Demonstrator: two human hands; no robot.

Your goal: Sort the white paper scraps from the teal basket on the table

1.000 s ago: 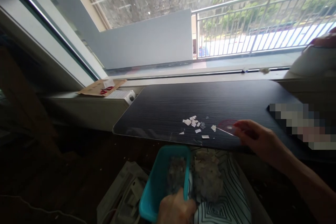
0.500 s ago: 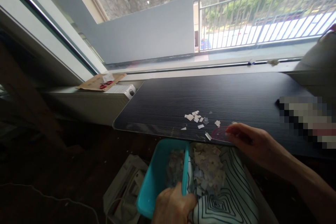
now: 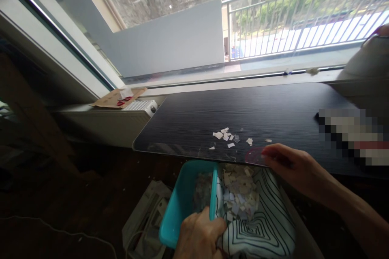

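My right hand (image 3: 293,166) pinches a thin, see-through pink plastic piece (image 3: 254,156) at the near edge of the black tabletop (image 3: 249,117). Several small white paper scraps (image 3: 228,137) lie on the table just left of it. Below the edge, my left hand (image 3: 197,236) grips the rim of a teal plastic bin (image 3: 179,206) together with a black-and-white striped cloth (image 3: 264,222). More paper scraps (image 3: 238,196) are heaped on that cloth and inside the bin.
A brown cardboard piece (image 3: 117,98) with red items and a white device (image 3: 142,106) rest on the window ledge at left. A railing (image 3: 300,12) shows through the window. A blurred-out patch (image 3: 352,135) covers the table's right side. White clutter (image 3: 146,218) lies on the dark floor.
My right hand has drawn the pink piece toward the table's near edge, and scraps have dropped onto the cloth. The left hand keeps its hold on the bin.
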